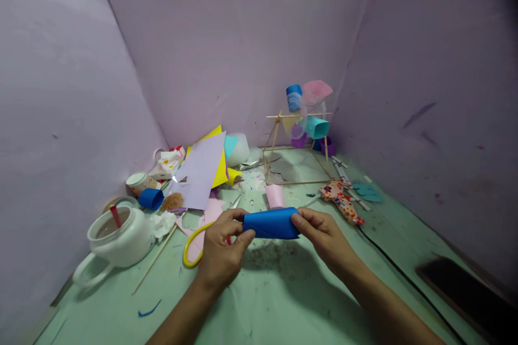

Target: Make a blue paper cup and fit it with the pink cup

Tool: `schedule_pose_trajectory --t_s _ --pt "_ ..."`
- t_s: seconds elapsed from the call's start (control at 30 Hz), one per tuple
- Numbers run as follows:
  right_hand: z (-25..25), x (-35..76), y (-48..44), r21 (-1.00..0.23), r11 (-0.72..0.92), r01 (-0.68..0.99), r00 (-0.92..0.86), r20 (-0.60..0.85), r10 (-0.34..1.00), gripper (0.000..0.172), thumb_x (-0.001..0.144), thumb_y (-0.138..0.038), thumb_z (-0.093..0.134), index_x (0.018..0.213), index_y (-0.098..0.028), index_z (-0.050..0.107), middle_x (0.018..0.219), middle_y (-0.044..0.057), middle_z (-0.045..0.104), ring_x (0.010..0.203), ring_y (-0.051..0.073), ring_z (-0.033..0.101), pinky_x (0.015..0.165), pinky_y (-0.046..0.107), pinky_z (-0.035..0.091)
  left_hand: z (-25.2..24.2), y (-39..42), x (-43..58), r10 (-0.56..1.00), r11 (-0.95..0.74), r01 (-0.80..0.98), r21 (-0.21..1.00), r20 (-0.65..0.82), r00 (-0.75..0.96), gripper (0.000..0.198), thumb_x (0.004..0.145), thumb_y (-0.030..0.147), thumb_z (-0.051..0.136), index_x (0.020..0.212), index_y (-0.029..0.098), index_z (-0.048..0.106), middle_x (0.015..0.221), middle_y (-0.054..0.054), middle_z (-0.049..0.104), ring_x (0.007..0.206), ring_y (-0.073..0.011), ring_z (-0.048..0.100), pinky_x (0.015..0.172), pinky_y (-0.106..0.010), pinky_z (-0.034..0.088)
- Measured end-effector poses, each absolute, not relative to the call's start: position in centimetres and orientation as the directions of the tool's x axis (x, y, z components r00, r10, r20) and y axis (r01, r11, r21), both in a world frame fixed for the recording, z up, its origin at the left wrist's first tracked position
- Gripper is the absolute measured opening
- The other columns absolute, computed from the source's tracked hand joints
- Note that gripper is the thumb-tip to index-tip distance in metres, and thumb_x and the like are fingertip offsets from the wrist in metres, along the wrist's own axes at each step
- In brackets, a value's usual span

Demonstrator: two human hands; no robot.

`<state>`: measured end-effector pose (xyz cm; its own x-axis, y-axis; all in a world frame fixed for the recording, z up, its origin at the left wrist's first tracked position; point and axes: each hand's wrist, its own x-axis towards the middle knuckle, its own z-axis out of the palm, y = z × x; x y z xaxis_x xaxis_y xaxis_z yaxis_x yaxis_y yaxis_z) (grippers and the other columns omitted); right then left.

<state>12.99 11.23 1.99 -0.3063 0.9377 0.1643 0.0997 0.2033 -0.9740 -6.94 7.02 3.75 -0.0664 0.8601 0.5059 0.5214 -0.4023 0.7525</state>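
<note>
A rolled tube of blue paper (270, 223) is held level above the green table (283, 302), one end in each hand. My left hand (222, 250) pinches its left end with thumb and fingers closed. My right hand (321, 232) grips the right end the same way. Yellow-handled scissors (193, 245) lie on the table just under and left of my left hand. A small pink paper roll (275, 195) stands right behind the blue tube.
A stick frame carrying coloured paper cups (301, 124) stands at the back. Coloured paper sheets (204, 170), a tape roll (137, 180), a small blue roll (151, 198) and a white teapot (117, 240) crowd the left. A patterned glue gun (342, 200) and black cable (404, 277) lie right.
</note>
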Motion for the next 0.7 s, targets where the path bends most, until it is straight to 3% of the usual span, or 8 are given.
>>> schedule_pose_trajectory --t_s 0.2,0.3,0.4,0.7 --pt "2.0 12.9 11.2 -0.991 0.135 0.021 -0.309 0.121 0.943 0.040 0.079 -0.050 0.055 0.060 -0.016 0.050 0.059 -0.003 0.040 0.057 0.011 0.036 0.054 0.023 0.028 4.1 6.9 -7.0 0.841 -0.427 0.554 0.714 0.540 -0.047 0.021 0.069 0.015 0.060 0.048 0.016 0.059 0.083 -0.007 0.068 0.070 -0.0141 0.063 0.063 -0.020 0.048" --pt "2.1 12.8 11.1 -0.998 0.046 -0.043 -0.360 0.058 0.931 0.034 0.073 -0.047 0.065 0.074 -0.014 0.061 0.066 0.000 0.053 0.063 0.012 0.045 0.060 0.024 0.035 3.9 6.9 -6.9 0.816 -0.440 0.579 0.687 0.575 -0.061 0.021 0.070 0.015 0.060 0.049 0.016 0.059 0.083 -0.007 0.068 0.069 -0.0140 0.063 0.063 -0.020 0.048" --pt "1.9 12.5 11.0 -0.999 -0.020 -0.028 -0.378 -0.008 0.926 0.039 0.060 -0.039 0.077 0.088 -0.014 0.066 0.074 0.002 0.061 0.066 0.014 0.050 0.061 0.024 0.038 3.7 6.9 -6.8 0.801 -0.441 0.595 0.672 0.594 -0.077 0.022 0.070 0.015 0.061 0.048 0.016 0.058 0.083 -0.007 0.068 0.070 -0.0139 0.063 0.064 -0.020 0.048" --pt "0.5 11.3 10.7 -0.977 -0.140 -0.161 -0.275 -0.092 0.957 0.041 0.052 -0.034 0.082 0.085 -0.013 0.069 0.067 0.000 0.063 0.060 0.013 0.053 0.059 0.025 0.041 3.3 6.7 -6.5 0.806 -0.431 0.595 0.678 0.586 -0.084 0.023 0.072 0.017 0.060 0.049 0.017 0.059 0.081 -0.005 0.068 0.070 -0.0150 0.064 0.064 -0.023 0.048"
